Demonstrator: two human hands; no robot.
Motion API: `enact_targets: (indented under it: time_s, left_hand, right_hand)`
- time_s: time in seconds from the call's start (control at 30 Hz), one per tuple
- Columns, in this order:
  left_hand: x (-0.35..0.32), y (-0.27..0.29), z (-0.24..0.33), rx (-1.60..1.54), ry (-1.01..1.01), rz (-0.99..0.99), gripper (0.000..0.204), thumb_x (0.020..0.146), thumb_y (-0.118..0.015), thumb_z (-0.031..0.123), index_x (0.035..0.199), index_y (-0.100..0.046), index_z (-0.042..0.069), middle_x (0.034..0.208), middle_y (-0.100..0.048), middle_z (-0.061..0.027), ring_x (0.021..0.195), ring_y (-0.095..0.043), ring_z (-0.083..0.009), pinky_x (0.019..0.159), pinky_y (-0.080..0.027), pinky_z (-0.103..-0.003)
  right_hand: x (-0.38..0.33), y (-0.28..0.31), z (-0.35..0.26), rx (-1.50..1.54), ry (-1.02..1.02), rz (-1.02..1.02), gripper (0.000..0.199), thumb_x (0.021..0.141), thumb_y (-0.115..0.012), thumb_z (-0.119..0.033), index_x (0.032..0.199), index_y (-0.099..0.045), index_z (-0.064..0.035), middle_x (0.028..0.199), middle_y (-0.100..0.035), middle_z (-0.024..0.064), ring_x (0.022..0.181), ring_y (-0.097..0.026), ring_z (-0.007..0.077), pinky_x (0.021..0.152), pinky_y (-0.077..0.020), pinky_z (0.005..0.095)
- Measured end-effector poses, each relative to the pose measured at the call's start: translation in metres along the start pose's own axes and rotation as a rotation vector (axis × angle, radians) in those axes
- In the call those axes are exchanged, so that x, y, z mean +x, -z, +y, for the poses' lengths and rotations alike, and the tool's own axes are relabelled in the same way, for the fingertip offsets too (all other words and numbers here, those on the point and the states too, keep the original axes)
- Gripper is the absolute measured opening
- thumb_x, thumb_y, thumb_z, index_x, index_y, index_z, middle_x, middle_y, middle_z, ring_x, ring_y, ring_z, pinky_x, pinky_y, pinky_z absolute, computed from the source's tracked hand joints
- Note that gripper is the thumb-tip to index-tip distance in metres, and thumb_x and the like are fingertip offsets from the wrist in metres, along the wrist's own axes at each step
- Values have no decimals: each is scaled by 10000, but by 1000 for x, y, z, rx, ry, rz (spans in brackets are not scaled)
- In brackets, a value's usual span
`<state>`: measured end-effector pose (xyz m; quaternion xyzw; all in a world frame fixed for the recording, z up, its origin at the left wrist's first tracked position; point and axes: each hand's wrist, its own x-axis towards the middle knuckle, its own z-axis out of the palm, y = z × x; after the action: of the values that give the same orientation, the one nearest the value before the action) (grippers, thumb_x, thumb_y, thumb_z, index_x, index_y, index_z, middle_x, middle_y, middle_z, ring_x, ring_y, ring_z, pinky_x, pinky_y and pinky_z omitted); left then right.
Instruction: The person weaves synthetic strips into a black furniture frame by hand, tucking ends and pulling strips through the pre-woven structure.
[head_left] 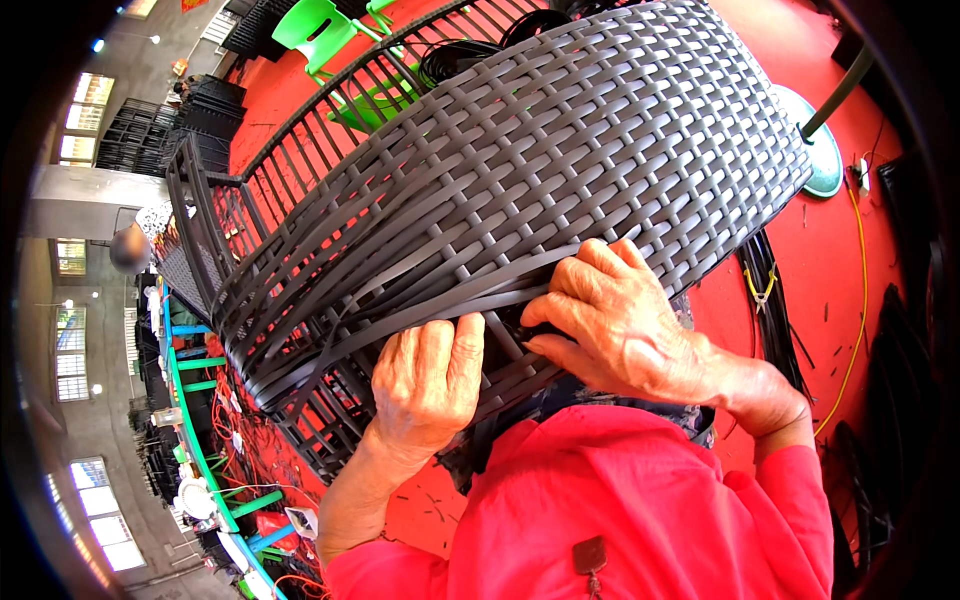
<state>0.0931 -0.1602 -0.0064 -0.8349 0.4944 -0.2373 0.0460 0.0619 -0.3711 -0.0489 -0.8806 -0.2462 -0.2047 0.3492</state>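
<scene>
In front of me lies a curved dark grey wicker panel, closely woven at the right. Toward its left end, loose grey plastic strips run unwoven in a bundle over the bars of the frame. My left hand is closed at the panel's near side, its fingers bent over a flat strip. To its right, my right hand is closed too, fingers curled onto the strips at the edge of the weave. Its thumb tip and forefinger are slightly apart. The palm sides of both hands are hidden.
Yellow-handled pliers lie on dark strips at the right, by a yellow cable. A round pale green base with a pole stands beyond. Behind the panel are a barred frame and a green chair. Scraps dot the red floor.
</scene>
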Motion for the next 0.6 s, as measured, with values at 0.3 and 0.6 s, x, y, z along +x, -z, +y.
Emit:
enact_targets:
  time_s: [0.3, 0.6]
  left_hand:
    - [-5, 6, -6, 118, -65, 51, 236, 752, -584, 82, 969, -636, 7, 716, -502, -48, 646, -551, -198, 609, -456, -322]
    - [-3, 6, -1, 34, 5, -22, 211, 736, -617, 55, 944, -646, 41, 705, -502, -59, 657, -559, -246, 612, -466, -370]
  right_hand:
    - [6, 5, 6, 85, -27, -94, 171, 720, -688, -225, 814, -595, -116, 758, -534, 47, 776, -540, 230, 685, -406, 353]
    - [5, 11, 12, 93, 4, -197, 153, 738, -675, -215, 761, -567, -109, 729, -547, 58, 781, -544, 245, 695, -412, 364]
